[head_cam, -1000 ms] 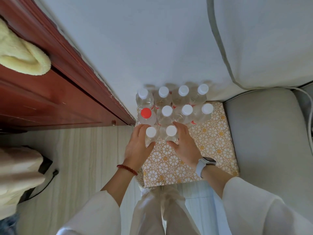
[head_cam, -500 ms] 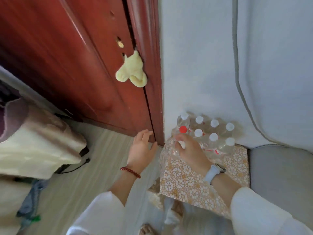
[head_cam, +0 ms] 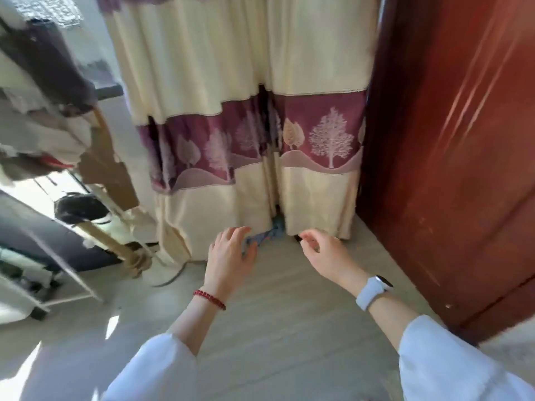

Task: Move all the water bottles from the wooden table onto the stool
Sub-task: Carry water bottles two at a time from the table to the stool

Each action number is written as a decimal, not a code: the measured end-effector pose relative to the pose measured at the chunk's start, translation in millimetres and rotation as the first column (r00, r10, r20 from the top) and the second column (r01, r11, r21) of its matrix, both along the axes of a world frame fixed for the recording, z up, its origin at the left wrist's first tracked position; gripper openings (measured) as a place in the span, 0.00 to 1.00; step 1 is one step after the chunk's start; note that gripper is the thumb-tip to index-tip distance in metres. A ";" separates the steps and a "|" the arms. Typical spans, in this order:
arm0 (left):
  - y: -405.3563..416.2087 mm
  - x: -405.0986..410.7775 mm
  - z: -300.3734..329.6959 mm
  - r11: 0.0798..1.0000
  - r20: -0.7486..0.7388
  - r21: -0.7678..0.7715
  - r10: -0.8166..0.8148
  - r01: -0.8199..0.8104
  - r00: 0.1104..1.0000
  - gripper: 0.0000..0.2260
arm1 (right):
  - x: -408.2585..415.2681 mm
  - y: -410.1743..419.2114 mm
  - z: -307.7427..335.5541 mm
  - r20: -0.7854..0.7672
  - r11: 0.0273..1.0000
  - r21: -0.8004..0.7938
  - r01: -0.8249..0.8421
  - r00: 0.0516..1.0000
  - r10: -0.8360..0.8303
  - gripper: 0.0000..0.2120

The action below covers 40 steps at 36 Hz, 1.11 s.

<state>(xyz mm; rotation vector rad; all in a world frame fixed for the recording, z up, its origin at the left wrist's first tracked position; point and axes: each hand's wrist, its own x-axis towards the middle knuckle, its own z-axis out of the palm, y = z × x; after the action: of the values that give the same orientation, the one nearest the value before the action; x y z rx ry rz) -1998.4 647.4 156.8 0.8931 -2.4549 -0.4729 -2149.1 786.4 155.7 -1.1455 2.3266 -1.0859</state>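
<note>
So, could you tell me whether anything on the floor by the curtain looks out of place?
Yes: a blue cloth lies crumpled on the floor, poking out from the gap between the curtain panels. It looks dropped rather than put away.

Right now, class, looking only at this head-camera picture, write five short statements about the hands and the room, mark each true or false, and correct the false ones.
1. The left hand holds a bottle. False: it holds nothing, fingers relaxed.
2. The right hand wears a pale watch at the wrist. True.
3. The red bead bracelet is on the right wrist. False: it is on the left wrist.
4. A curtain with a purple band of trees hangs ahead of the hands. True.
5. Water bottles stand on the floor. False: no bottles are in view.
</note>
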 end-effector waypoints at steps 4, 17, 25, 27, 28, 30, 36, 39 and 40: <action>-53.4 146.1 -2.3 0.967 -0.007 0.002 0.254 -0.254 0.967 0.15 | 113.9 -91.5 -2.2 0.019 0.960 0.022 -0.278 0.960 0.278 0.11; -112.4 499.6 -51.6 0.494 0.071 0.174 0.857 -0.852 0.511 0.17 | 452.2 -313.8 -34.5 0.018 0.412 0.185 -0.892 0.422 0.906 0.14; -231.5 657.5 -30.9 0.231 0.066 0.187 0.967 -0.955 0.247 0.16 | 641.3 -475.1 -33.3 -0.048 0.166 0.166 -0.972 0.160 0.986 0.13; -255.9 691.6 -20.4 0.192 0.071 0.183 0.976 -0.964 0.208 0.16 | 685.8 -506.3 -28.2 -0.047 0.121 0.152 -0.981 0.115 0.992 0.13; -266.1 710.0 -15.9 0.172 0.067 0.182 0.980 -0.968 0.187 0.16 | 709.4 -520.9 -25.9 -0.045 0.090 0.142 -0.986 0.084 0.995 0.13; -279.8 746.3 -9.6 0.122 0.050 0.192 0.990 -0.974 0.134 0.15 | 754.7 -545.2 -21.7 -0.041 0.022 0.139 -0.990 0.017 0.999 0.14; -292.4 864.4 -11.1 -0.126 0.040 0.246 0.992 -0.961 -0.120 0.15 | 894.7 -596.2 -17.1 -0.053 -0.175 0.140 -0.975 -0.184 0.981 0.14; -301.5 930.1 -13.6 -0.199 0.038 0.227 0.980 -0.953 -0.195 0.15 | 967.6 -616.4 -20.2 -0.055 -0.254 0.146 -0.956 -0.264 0.963 0.14; -306.3 954.2 -13.7 -0.218 0.033 0.216 0.976 -0.952 -0.216 0.15 | 993.3 -623.6 -21.1 -0.055 -0.276 0.148 -0.950 -0.287 0.956 0.13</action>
<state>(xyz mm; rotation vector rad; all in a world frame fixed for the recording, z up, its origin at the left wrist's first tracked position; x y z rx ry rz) -1044.2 341.1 143.1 2.3763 -0.7135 -0.0448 -1155.8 162.8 134.6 -2.3758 0.4849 -0.1229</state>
